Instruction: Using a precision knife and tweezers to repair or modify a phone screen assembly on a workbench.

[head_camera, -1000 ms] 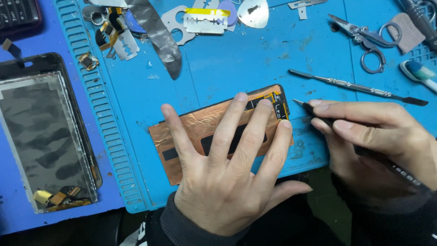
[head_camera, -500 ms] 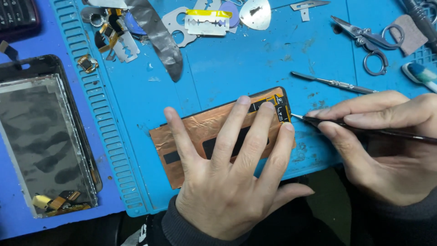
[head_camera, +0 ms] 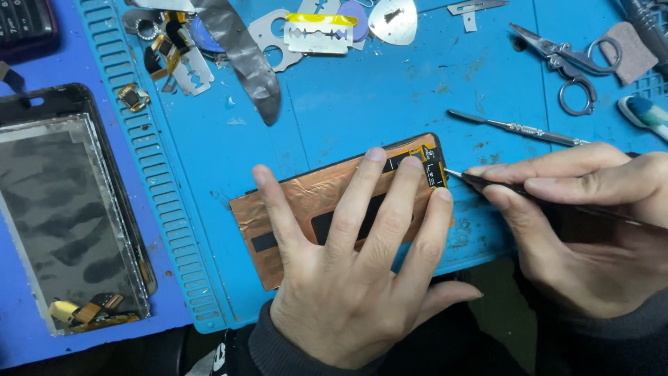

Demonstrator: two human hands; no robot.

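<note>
A phone screen panel with a copper-foil back (head_camera: 306, 202) lies face down on the blue work mat (head_camera: 390, 97). My left hand (head_camera: 355, 264) presses flat on it, fingers spread. My right hand (head_camera: 591, 223) grips thin black tweezers (head_camera: 487, 182); their tip touches the small black and yellow flex connector (head_camera: 433, 167) at the panel's right end.
A phone frame (head_camera: 66, 209) lies at the left. Along the back of the mat lie razor blades (head_camera: 321, 33), a grey tape strip (head_camera: 240, 52), picks, small scissors (head_camera: 567, 59) and a metal spudger (head_camera: 518, 127). The mat's front edge is under my wrists.
My right hand has shifted right and turned, so the tweezers now point at the connector from the side. The left hand and the panel have hardly moved.
</note>
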